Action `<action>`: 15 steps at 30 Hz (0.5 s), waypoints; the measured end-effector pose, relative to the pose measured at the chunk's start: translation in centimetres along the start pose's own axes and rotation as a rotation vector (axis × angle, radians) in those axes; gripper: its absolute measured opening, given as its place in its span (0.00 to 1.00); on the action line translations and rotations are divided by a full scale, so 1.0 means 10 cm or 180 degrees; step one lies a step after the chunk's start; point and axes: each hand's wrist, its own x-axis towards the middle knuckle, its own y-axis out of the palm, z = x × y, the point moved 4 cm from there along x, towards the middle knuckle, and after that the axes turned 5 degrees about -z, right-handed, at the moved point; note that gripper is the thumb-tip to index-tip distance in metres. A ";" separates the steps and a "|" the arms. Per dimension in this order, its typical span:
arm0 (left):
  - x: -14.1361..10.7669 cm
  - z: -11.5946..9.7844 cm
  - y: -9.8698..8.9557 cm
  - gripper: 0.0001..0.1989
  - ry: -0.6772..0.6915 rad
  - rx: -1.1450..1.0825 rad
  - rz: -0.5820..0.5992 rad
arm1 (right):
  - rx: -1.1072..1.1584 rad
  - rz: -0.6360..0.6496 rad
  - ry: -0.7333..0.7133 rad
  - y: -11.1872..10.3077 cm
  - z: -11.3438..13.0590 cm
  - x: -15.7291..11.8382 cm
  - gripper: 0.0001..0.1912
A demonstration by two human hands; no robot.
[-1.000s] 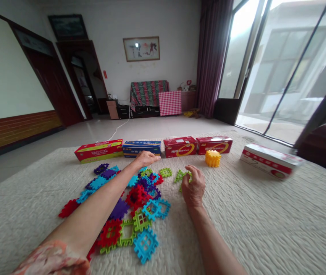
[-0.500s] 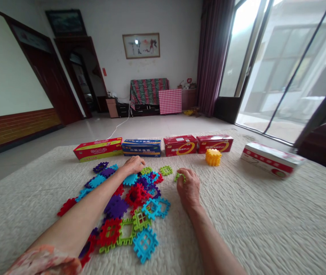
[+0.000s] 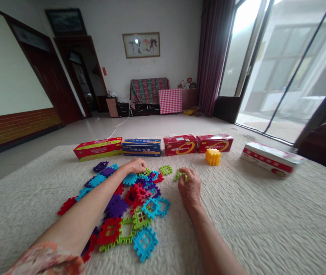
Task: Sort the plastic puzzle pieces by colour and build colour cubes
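Observation:
My left hand (image 3: 136, 165) reaches over the far side of a pile of red, blue, purple and green toothed plastic pieces. Its closed fingers are on a green piece (image 3: 145, 174) at the pile's edge. My right hand (image 3: 189, 184), fingers curled, pinches another green piece (image 3: 181, 175) low over the cloth. Between the two hands a green square piece (image 3: 166, 170) lies flat. A light blue piece (image 3: 145, 243) marks the near end of the pile. Beyond my right hand stands a yellow stack (image 3: 213, 157) of toothed pieces.
Along the far edge of the quilted cloth (image 3: 266, 214) stand a red-and-yellow box (image 3: 98, 149), a blue box (image 3: 141, 148) and two red boxes (image 3: 180, 145). A white-and-red box (image 3: 271, 159) lies at the right.
My left hand has closed in slightly on the green piece at the pile's far edge. A red piece in the middle of the pile looks shifted. My right hand has hardly moved.

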 end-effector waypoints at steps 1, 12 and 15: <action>0.00 -0.01 0.00 0.06 0.0085 0.0012 0.0047 | 0.0013 0.0008 0.0005 0.00 0.00 0.00 0.15; -0.04 -0.04 -0.02 0.07 0.0324 -0.0289 0.0209 | 0.0016 -0.0036 0.0087 -0.01 -0.02 0.00 0.15; -0.06 0.00 -0.18 0.11 0.0148 -0.0532 0.0126 | 0.0061 -0.0145 0.0182 -0.02 -0.05 0.01 0.16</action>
